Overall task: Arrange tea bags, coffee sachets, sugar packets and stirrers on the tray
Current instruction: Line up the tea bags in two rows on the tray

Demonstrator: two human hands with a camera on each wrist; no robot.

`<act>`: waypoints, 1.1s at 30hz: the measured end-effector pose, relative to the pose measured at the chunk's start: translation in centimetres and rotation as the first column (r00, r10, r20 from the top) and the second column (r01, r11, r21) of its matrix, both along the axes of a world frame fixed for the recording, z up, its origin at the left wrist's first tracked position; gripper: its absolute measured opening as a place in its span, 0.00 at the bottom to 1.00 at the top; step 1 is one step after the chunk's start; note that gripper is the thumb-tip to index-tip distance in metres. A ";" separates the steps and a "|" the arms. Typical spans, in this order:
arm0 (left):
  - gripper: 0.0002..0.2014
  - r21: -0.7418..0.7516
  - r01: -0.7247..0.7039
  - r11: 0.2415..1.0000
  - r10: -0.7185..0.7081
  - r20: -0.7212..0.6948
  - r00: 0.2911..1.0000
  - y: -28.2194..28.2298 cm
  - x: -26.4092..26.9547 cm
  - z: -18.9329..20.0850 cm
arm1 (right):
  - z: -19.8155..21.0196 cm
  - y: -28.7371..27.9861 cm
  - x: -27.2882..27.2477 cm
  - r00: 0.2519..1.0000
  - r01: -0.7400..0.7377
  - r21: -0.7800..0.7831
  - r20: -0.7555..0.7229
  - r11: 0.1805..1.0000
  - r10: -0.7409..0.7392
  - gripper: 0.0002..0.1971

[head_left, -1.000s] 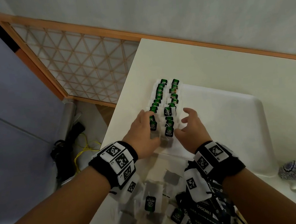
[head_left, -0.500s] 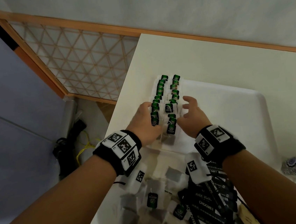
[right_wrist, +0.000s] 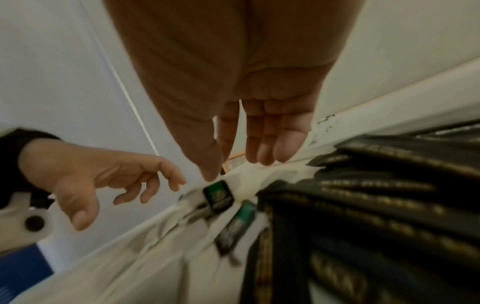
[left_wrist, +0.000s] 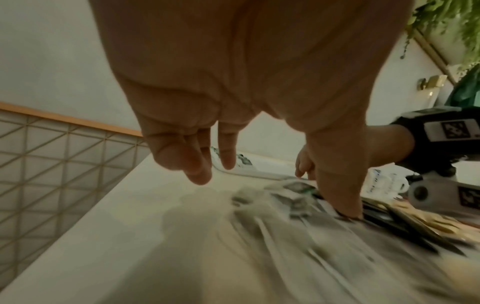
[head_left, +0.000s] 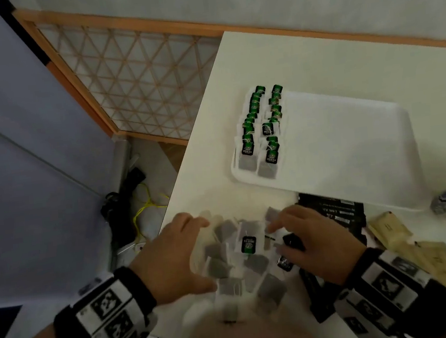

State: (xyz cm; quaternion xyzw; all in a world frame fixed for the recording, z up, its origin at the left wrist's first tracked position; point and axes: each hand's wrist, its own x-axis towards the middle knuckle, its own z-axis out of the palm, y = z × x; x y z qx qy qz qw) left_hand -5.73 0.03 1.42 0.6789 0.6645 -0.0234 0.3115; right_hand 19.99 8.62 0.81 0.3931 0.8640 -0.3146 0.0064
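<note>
With my left hand (head_left: 170,257) and right hand (head_left: 310,239) both slack and grasping nothing over the near pile of tea bags (head_left: 242,260), I should pinch one bag by its green tag (head_left: 248,244) and not drag its neighbours.

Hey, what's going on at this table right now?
A person is sorting hot-drink supplies onto a white tray. Two rows of green-tagged tea bags already lie along the tray's left side; the rest of it is bare. Both hands are over a loose pile of tea bags on the table in front of the tray: the left hand open beside the pile, the right hand reaching into it. Black coffee sachets and tan packets wait to the right.
</note>
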 end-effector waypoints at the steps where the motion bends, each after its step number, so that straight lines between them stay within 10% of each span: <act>1: 0.47 -0.007 0.002 1.000 -0.002 -0.008 1.000 -1.0 0.4 -0.3 | -0.3 -0.8 0.2 0.999 -0.037 0.009 0.009 0.999 0.037 0.14; 9: 0.35 -0.073 -0.156 0.985 0.146 -0.123 0.982 -4.1 3.6 -2.8 | -1.3 -5.5 -0.5 0.931 -0.296 0.022 0.232 0.955 0.283 0.20; 20: 0.21 -0.101 0.057 0.993 -0.061 -0.034 0.998 -1.9 5.0 -2.8 | -1.3 -5.3 -2.1 0.934 -0.264 0.012 0.252 0.965 0.252 0.11; 27: 0.07 -0.055 0.135 0.989 -0.134 0.035 0.990 -0.4 4.1 -2.1 | -0.5 -3.8 -1.9 1.000 -0.019 -0.133 0.021 0.991 0.022 0.07; 33: 0.16 0.025 -0.016 1.000 0.015 0.033 0.999 2.8 2.8 -1.6 | 0.1 -1.0 -3.2 0.975 0.176 -0.195 -0.104 0.965 -0.198 0.08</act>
